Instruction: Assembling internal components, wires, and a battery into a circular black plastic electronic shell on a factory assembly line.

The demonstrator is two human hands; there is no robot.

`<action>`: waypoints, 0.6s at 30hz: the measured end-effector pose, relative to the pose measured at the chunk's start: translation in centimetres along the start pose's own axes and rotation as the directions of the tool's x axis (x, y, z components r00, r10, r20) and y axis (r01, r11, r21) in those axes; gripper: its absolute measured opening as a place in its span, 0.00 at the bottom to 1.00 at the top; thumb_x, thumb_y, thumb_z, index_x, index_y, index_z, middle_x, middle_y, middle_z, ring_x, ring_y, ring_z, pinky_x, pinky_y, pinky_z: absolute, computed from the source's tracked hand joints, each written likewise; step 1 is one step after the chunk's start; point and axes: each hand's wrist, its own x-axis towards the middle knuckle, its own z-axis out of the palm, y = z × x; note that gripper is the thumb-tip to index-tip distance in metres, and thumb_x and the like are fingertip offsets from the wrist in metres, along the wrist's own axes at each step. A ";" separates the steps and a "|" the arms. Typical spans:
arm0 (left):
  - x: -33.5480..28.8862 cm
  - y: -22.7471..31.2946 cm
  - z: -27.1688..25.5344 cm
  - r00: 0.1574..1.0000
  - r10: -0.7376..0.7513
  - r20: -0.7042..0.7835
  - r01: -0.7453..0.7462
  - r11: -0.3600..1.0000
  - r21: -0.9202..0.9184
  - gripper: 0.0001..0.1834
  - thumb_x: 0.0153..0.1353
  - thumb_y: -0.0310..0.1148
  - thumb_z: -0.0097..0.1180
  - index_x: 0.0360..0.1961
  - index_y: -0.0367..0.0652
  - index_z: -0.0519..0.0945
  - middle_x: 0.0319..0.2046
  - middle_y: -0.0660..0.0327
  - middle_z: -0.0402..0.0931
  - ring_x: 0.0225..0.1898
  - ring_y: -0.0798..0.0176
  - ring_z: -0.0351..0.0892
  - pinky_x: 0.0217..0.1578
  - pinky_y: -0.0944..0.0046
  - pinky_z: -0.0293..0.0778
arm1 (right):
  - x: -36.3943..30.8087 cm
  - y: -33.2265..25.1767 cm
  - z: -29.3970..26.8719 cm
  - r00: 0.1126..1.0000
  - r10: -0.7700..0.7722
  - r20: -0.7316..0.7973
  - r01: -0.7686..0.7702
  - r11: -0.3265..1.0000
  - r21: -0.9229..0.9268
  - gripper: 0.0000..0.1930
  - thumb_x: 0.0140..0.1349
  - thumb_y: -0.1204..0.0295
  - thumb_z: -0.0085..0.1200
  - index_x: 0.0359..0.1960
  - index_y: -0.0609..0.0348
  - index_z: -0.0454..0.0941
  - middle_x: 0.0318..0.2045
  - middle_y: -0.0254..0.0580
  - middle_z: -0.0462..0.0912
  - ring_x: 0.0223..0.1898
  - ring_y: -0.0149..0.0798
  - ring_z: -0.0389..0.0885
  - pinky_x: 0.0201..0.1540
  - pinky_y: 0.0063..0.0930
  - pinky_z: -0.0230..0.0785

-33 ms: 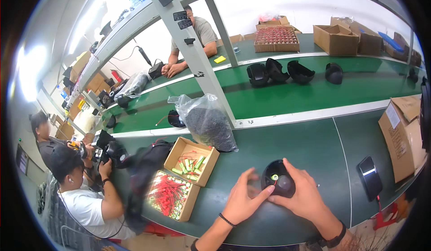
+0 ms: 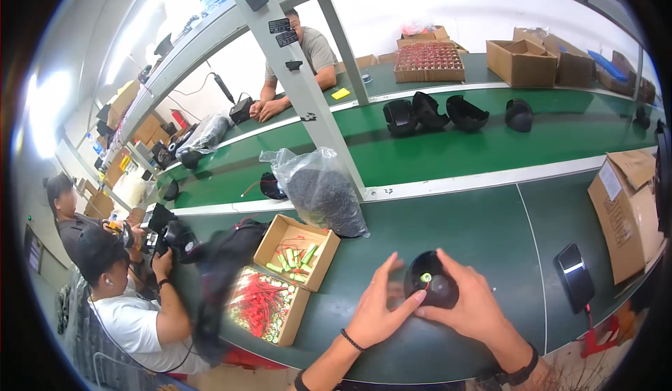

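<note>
Right of centre in the lower half of the frame, a black bowl [image 2: 444, 300] sits between both hands above the desk [image 2: 483, 226], its hollow turned up, seemingly so the small green part [image 2: 426, 277] inside stays visible and reachable. The right hand [image 2: 476, 298] grasps it, index finger at the top edge, thumb at the bottom, probably for steadiness. The left hand [image 2: 374, 305] has its thumb at the bowl's lower left, just below the green part, other fingers spread beside it; whether they grip, I cannot tell.
</note>
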 end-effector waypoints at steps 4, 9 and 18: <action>1.6 -3.2 -0.3 0.922 0.322 0.216 -0.270 0.933 -0.237 0.43 0.73 0.31 0.56 0.81 0.37 0.46 0.72 0.41 0.65 0.74 0.45 0.66 0.72 0.51 0.63 | 0.2 0.4 -0.1 0.995 0.013 0.100 -0.028 0.988 0.153 0.53 0.50 0.55 0.81 0.74 0.69 0.65 0.62 0.61 0.77 0.63 0.59 0.77 0.68 0.45 0.69; 2.2 -2.4 -2.7 0.923 0.370 0.108 -0.364 0.928 -0.074 0.43 0.70 0.31 0.60 0.79 0.34 0.52 0.66 0.39 0.72 0.68 0.46 0.74 0.70 0.53 0.66 | 0.2 0.5 -2.2 0.994 -0.078 0.075 0.073 0.995 0.062 0.48 0.54 0.53 0.79 0.72 0.64 0.68 0.65 0.57 0.73 0.64 0.54 0.76 0.66 0.42 0.71; 2.4 -2.5 -2.8 0.923 0.382 0.044 -0.379 0.924 -0.059 0.44 0.64 0.23 0.56 0.77 0.24 0.50 0.67 0.37 0.66 0.71 0.47 0.66 0.74 0.53 0.56 | 0.0 -0.3 -1.5 0.997 0.029 0.069 -0.029 1.000 -0.006 0.19 0.58 0.71 0.75 0.52 0.54 0.89 0.34 0.40 0.87 0.29 0.37 0.85 0.34 0.32 0.79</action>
